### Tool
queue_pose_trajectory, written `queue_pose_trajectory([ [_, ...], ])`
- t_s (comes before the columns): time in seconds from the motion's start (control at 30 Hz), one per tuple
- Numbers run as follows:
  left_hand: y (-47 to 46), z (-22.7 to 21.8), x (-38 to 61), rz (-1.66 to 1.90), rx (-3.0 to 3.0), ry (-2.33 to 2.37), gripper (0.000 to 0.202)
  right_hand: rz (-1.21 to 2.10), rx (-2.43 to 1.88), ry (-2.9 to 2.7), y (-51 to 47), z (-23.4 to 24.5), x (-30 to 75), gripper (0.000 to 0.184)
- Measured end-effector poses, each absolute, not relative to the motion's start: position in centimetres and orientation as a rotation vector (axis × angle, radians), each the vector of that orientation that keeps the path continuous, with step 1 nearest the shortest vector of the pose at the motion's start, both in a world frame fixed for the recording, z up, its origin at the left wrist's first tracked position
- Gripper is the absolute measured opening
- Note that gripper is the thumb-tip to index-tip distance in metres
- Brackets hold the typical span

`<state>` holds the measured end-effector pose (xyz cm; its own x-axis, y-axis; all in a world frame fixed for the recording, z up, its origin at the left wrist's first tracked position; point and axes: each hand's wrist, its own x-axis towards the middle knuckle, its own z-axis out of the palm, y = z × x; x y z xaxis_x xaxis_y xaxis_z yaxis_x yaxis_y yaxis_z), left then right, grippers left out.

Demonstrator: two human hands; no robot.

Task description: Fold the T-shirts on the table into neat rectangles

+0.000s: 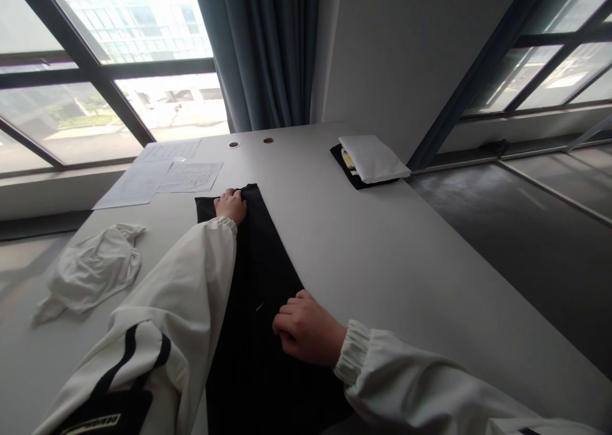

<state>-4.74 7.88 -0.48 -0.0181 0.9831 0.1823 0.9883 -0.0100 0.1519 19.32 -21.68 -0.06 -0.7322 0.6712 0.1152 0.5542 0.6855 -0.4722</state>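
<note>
A long black garment (261,263) lies folded into a narrow strip on the pale table (382,250). It runs from the person's body at six o'clock away toward twelve o'clock, slightly left of the table's middle. Both arms wear white jacket sleeves with elastic cuffs, and the left sleeve carries a dark stripe.

The left hand (231,205) is stretched out to the far end of the strip, at about eleven o'clock. Its fingers are curled together into a loose fist and close over the top edge of the cloth, with the knuckles up. The right hand (306,330) sits much nearer, at about five o'clock from the left hand, on the strip's right-hand edge. Its fingers are bent inward and held tight together, gripping the fabric edge where it meets the tabletop.

A crumpled white cloth (90,272) lies loose on the table at nine o'clock from the strip, well apart from it. Several printed paper sheets (162,176) overlap each other at ten o'clock, just beyond the garment's far left corner. Two round cable holes (234,145) are set in the tabletop at twelve o'clock. At two o'clock, near the table's far right edge, a folded white textile (373,157) rests on top of a folded black item (349,173) that shows a bit of yellow. Behind the table a blue-grey curtain (268,52) hangs between large windows.
</note>
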Motion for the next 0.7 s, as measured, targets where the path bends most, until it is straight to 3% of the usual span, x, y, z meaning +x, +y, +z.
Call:
queue_pose_trajectory([
  [0.2, 8.5, -1.3, -5.6, -0.548, -2.169, -2.273, 0.056, 0.522, -0.856, -2.577, -21.6, -0.8, 19.2, 0.010],
  [0.43, 8.0, -1.9, -7.0, -0.408, -2.179, -2.249, 0.053, 0.660, -0.857, -2.646, -21.5, -0.3, 19.3, 0.006],
  [0.7, 6.3, -1.7, -6.2, -0.354, -2.164, -2.259, 0.071, 0.724, -0.945, -2.555, -21.8, 1.1, 19.9, 0.028],
])
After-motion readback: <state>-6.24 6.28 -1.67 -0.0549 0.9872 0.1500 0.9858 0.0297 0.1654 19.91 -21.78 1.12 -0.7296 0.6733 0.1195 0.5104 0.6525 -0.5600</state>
